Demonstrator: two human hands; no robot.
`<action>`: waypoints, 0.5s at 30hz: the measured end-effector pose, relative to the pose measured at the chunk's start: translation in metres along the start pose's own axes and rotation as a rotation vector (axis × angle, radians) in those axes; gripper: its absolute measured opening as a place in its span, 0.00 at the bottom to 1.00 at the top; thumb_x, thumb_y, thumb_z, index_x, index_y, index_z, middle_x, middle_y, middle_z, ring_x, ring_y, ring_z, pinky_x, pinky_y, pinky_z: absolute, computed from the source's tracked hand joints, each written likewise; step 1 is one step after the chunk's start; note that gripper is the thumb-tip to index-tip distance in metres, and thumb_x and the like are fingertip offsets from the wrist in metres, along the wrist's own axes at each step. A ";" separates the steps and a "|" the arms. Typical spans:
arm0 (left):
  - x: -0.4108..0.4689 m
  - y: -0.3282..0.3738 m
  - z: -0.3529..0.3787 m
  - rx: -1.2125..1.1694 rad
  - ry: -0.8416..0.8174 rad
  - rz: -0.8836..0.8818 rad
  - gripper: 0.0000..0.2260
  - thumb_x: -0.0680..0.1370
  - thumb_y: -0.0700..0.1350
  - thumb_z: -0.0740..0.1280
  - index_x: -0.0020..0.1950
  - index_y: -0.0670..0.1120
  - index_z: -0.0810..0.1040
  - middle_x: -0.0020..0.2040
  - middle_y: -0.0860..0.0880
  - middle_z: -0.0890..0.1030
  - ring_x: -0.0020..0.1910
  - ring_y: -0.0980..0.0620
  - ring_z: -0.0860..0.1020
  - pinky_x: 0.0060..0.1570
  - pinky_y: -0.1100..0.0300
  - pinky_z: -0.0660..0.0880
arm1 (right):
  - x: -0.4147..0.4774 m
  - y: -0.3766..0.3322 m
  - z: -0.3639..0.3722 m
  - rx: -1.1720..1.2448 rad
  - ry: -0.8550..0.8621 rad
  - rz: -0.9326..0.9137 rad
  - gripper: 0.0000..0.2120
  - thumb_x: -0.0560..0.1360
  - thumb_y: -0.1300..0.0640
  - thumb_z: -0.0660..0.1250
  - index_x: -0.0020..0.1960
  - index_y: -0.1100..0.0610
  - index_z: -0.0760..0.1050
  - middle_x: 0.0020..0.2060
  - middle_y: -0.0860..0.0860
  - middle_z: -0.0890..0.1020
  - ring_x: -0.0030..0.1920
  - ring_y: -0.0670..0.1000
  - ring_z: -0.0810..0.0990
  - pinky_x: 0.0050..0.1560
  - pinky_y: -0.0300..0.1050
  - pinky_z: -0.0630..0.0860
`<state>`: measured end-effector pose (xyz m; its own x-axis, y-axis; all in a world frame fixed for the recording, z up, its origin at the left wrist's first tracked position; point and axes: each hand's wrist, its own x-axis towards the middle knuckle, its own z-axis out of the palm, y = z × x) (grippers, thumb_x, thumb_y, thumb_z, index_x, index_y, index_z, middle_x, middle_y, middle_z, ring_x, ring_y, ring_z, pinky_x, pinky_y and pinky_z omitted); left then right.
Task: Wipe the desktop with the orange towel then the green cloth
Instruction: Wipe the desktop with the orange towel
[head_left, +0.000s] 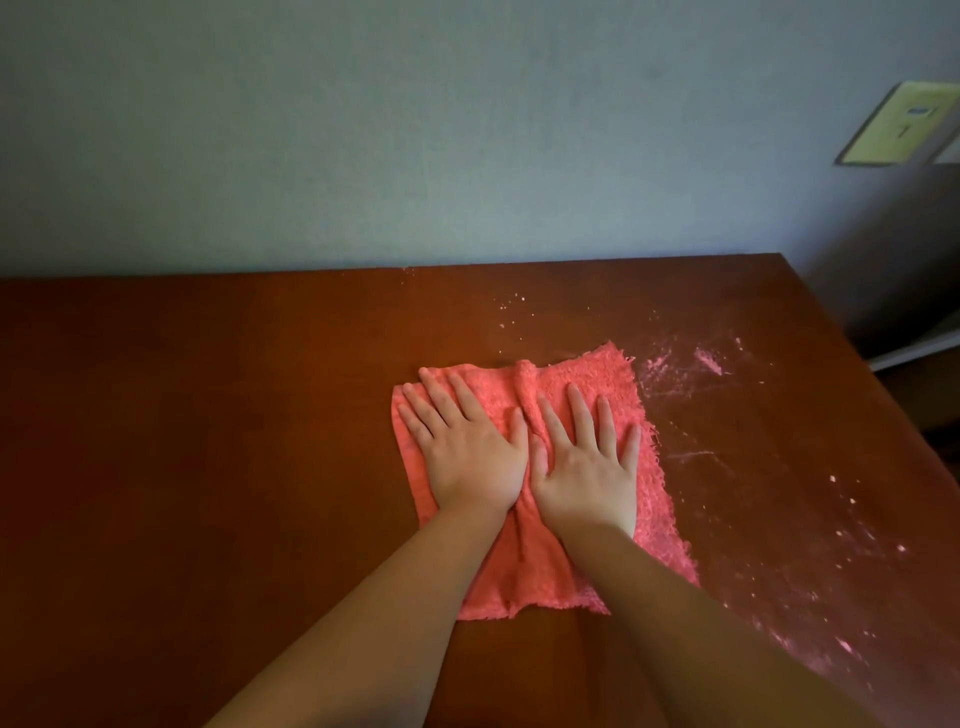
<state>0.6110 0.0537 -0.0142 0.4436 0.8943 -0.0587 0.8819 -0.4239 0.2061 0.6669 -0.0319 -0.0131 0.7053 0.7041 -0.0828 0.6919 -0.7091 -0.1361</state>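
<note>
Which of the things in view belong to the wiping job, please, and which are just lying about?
Part of the job: orange towel, desktop, left hand, right hand, white dust right of the towel.
Just there: yellowish plate on the wall. The green cloth is not in view.

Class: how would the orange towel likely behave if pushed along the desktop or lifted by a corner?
Probably floppy: the orange towel bunches into a ridge between left hand and right hand. Its fluffy, frayed pile should drag, not slip, on the desktop.
</note>
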 end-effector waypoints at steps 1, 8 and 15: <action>0.005 0.001 0.000 -0.002 0.001 0.000 0.37 0.78 0.63 0.46 0.76 0.38 0.41 0.76 0.33 0.41 0.74 0.33 0.41 0.73 0.40 0.39 | 0.005 -0.001 0.000 -0.001 0.002 0.003 0.35 0.70 0.39 0.26 0.76 0.38 0.42 0.77 0.45 0.43 0.77 0.53 0.37 0.74 0.60 0.34; 0.048 0.005 -0.003 0.001 0.005 -0.035 0.39 0.77 0.64 0.46 0.76 0.38 0.41 0.76 0.33 0.40 0.75 0.33 0.40 0.73 0.41 0.38 | 0.047 -0.010 -0.004 0.003 0.004 0.000 0.35 0.69 0.38 0.26 0.76 0.38 0.41 0.78 0.45 0.43 0.77 0.54 0.38 0.73 0.61 0.34; 0.114 -0.003 -0.008 -0.083 0.055 -0.237 0.40 0.78 0.63 0.48 0.75 0.34 0.41 0.76 0.34 0.41 0.76 0.37 0.40 0.74 0.46 0.37 | 0.120 -0.034 -0.011 0.022 -0.025 -0.077 0.28 0.79 0.38 0.41 0.77 0.40 0.42 0.78 0.48 0.43 0.76 0.56 0.37 0.72 0.64 0.34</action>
<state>0.6579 0.1583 -0.0136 0.2150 0.9746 -0.0620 0.9431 -0.1908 0.2722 0.7297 0.0760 -0.0076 0.6457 0.7576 -0.0958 0.7403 -0.6518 -0.1650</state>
